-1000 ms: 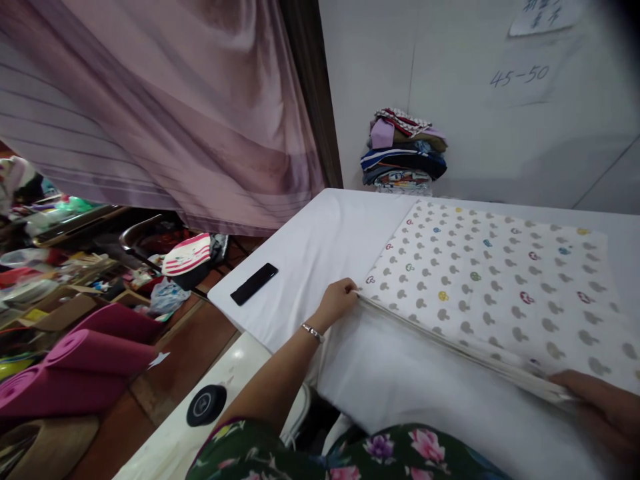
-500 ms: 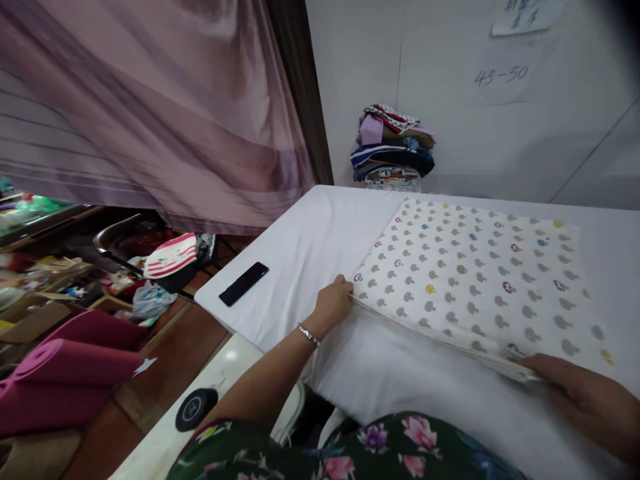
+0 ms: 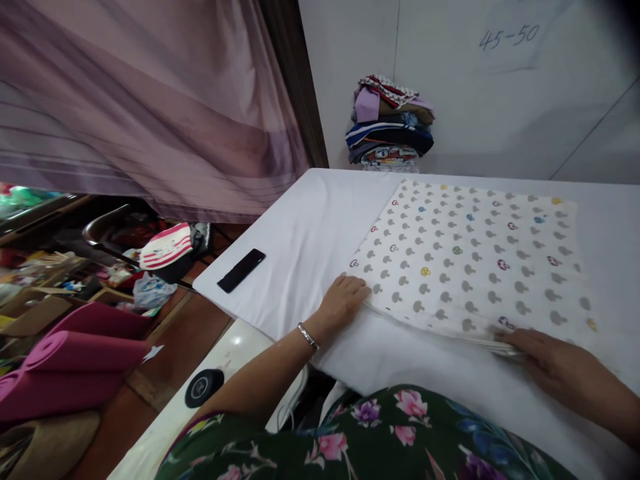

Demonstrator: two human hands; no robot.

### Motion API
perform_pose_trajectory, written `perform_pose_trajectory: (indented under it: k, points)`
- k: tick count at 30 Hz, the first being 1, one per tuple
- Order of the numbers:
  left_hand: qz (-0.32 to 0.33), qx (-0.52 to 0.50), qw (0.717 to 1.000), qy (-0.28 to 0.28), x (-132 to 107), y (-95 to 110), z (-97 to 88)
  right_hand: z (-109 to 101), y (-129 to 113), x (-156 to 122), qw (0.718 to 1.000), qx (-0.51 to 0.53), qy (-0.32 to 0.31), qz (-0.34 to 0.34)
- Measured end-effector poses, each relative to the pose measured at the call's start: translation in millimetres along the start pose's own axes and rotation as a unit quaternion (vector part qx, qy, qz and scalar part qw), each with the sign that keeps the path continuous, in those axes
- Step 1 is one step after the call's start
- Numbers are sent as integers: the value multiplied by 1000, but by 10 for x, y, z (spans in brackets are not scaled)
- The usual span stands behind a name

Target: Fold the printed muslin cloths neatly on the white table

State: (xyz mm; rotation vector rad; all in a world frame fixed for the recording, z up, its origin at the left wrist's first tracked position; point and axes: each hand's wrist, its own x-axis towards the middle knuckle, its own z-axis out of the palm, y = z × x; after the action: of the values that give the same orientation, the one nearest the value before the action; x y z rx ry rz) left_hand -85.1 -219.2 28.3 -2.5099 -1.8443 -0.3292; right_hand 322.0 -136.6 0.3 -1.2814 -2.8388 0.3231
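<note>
A folded white cloth [image 3: 440, 253] with grey, red, yellow, blue and green mushroom shapes lies flat on the white-covered table [image 3: 310, 227]. Its layers show along the near edge. My left hand [image 3: 344, 300], with a silver bracelet at the wrist, rests palm down on the cloth's near left corner, fingers laid out over it. At the near edge, toward the right, my right hand [image 3: 547, 357] has its fingers around the layered edge; part of its grip is hidden.
A black phone [image 3: 241, 270] lies on the table's left side. Stacked folded clothes [image 3: 393, 127] stand against the wall at the back. A pale bench [image 3: 235, 347] holds a round black object [image 3: 204, 388]. Pink rolls [image 3: 85, 360] and boxes crowd the floor at left.
My left hand has loosened from a pinch to fingers laid on the cloth's corner. My right hand has moved slightly left and away from me along the near edge. The view has tilted down.
</note>
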Motion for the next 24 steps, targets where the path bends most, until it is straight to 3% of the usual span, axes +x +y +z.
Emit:
perform_pose_trajectory:
  k: [4,9,14,20,24]
  points:
    - [101,-17,994,-23,150,133,57,-14,-34,-33,1000,-15,14,-19]
    - [162,-33,986,-31,296,182,96,-21,-150,-113,992,-55,90,-72]
    - [172,-23,985,-12,324,147,138,80,-159,-188,976,-77,167,-113]
    - [124,76,984,104,431,98,143,92,-189,-212,977,-88,167,-100]
    - [157,113,978,82,421,118,237,119,-202,-216,972,-101,175,-120]
